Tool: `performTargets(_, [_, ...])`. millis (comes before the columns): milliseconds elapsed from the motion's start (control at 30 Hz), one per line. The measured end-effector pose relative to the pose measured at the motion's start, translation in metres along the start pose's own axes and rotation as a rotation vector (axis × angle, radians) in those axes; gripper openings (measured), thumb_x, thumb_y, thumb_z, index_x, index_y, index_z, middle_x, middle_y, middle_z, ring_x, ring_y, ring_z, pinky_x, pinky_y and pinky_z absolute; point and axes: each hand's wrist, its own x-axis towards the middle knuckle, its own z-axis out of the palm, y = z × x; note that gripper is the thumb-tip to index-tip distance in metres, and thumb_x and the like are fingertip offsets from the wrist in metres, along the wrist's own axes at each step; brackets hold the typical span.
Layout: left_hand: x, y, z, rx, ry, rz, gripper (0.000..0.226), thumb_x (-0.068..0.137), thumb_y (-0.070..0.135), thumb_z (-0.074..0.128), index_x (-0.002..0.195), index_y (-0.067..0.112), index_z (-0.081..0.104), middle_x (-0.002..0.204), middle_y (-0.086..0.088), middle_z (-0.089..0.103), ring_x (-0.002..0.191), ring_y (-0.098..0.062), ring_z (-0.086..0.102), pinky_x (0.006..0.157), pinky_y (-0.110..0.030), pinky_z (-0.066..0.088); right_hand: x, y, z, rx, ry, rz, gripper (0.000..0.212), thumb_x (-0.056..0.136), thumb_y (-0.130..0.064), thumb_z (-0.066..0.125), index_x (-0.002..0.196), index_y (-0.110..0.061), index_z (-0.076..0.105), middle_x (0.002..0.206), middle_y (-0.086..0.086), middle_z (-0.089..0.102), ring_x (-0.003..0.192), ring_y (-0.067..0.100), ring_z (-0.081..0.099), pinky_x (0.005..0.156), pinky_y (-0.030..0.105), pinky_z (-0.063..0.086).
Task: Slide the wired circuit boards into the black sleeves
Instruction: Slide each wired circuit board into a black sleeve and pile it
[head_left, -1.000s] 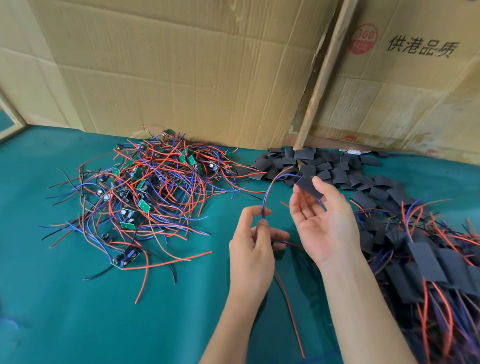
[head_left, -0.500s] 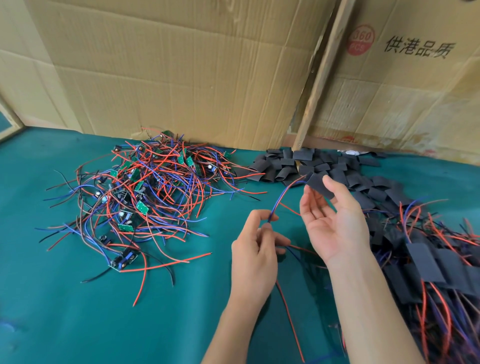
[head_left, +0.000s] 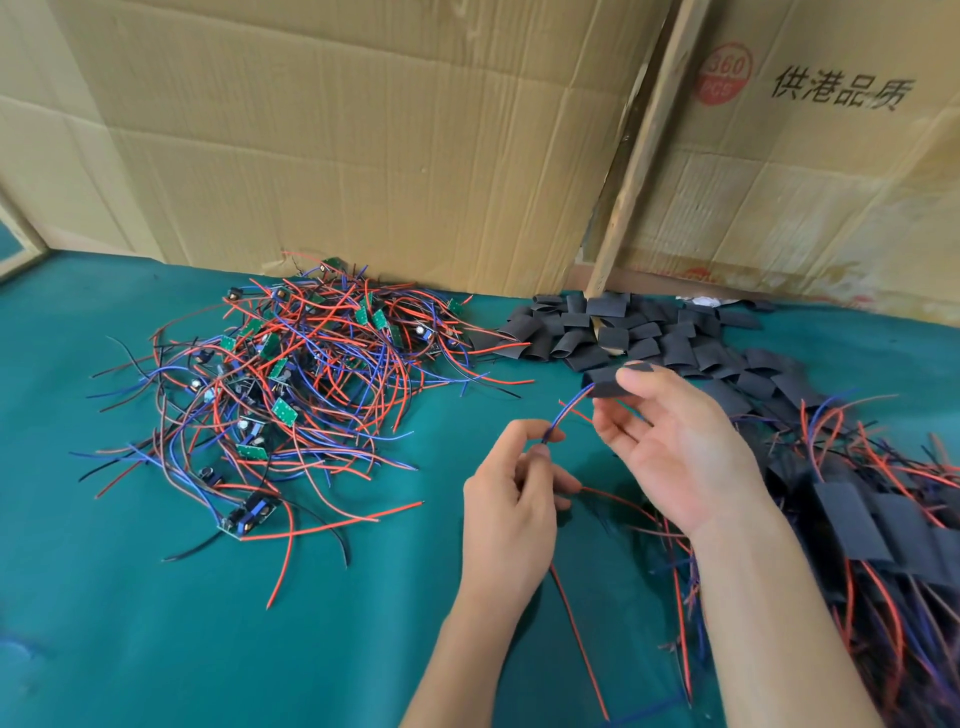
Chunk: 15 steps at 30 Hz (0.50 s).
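Black sleeve (head_left: 613, 383) pinched in R hand (head_left: 675, 447) grip, blue wire (head_left: 563, 413) apparently entering it, L hand (head_left: 511, 514) grip pinching wire.

Teal cloth-covered desk (head_left: 130, 597) spanning the foreground. Large creased brown corrugated cardboard sheet (head_left: 363, 130) standing upright along the far edge. Pale wooden slat (head_left: 641, 150) leaning at a tilt just right of that sheet. Brown cardboard box (head_left: 831, 197) at far right, bearing a round red "360 PCS" stamp (head_left: 723, 73) and black printed characters (head_left: 840, 93).
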Motion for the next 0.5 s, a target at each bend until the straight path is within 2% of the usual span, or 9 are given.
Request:
performTargets(100, [0.000, 0.001, 0.001, -0.022, -0.005, 0.004, 0.029, 0.103, 0.008, 0.047, 0.098, 0.027, 0.068, 0.069, -0.006, 0.072, 0.066, -0.017, 0.067, 0.064, -0.022, 0.054, 0.000, 0.007, 0.005, -0.137, -0.060, -0.015, 0.038, 0.068, 0.002, 0.079, 0.100, -0.011, 0.064, 0.078, 0.005, 0.070, 0.073, 0.019, 0.068, 0.067, 0.025, 0.057])
performTargets(167, [0.001, 0.002, 0.001, -0.042, 0.004, 0.001, 0.023, 0.103, 0.009, 0.049, 0.102, 0.021, 0.069, 0.071, -0.007, 0.073, 0.065, -0.017, 0.068, 0.063, -0.023, 0.054, 0.001, 0.014, 0.009, -0.152, -0.060, -0.013, 0.039, 0.064, 0.002, 0.076, 0.098, -0.010, 0.064, 0.075, 0.003, 0.068, 0.069, 0.016, 0.066, 0.059, 0.022, 0.051])
performTargets(267, [0.001, 0.002, -0.001, -0.072, 0.008, -0.007, 0.017, 0.103, 0.013, 0.052, 0.105, 0.024, 0.064, 0.074, -0.006, 0.076, 0.066, -0.021, 0.072, 0.064, -0.034, 0.059, 0.001, 0.021, 0.012, -0.172, -0.085, -0.016, 0.027, 0.061, 0.002, 0.076, 0.084, -0.011, 0.069, 0.075, 0.004, 0.067, 0.066, 0.014, 0.061, 0.057, 0.021, 0.047])
performTargets(333, [0.000, 0.005, -0.002, -0.087, -0.012, -0.020, 0.015, 0.104, 0.016, 0.052, 0.107, 0.028, 0.059, 0.078, -0.005, 0.077, 0.069, -0.027, 0.074, 0.064, -0.043, 0.061, 0.001, 0.023, 0.012, -0.161, -0.086, 0.006, 0.031, 0.053, 0.007, 0.082, 0.074, -0.014, 0.073, 0.077, 0.006, 0.069, 0.066, 0.015, 0.058, 0.056, 0.021, 0.046])
performTargets(400, [-0.001, 0.006, -0.002, -0.122, -0.015, -0.025, 0.012, 0.104, 0.016, 0.052, 0.108, 0.026, 0.057, 0.080, -0.006, 0.077, 0.072, -0.027, 0.075, 0.056, -0.038, 0.059, 0.001, 0.026, 0.013, -0.112, -0.068, 0.059, 0.033, 0.051, 0.004, 0.085, 0.076, -0.013, 0.072, 0.078, 0.006, 0.070, 0.064, 0.017, 0.053, 0.055, 0.023, 0.046])
performTargets(500, [-0.001, 0.008, -0.004, -0.193, 0.016, -0.042, 0.008, 0.104, 0.015, 0.052, 0.108, 0.021, 0.056, 0.081, -0.009, 0.077, 0.073, -0.026, 0.076, 0.045, -0.029, 0.054, -0.001, 0.029, 0.014, -0.117, -0.100, 0.112, 0.016, 0.067, -0.012, 0.081, 0.083, -0.015, 0.077, 0.082, 0.006, 0.066, 0.064, 0.016, 0.048, 0.059, 0.028, 0.043])
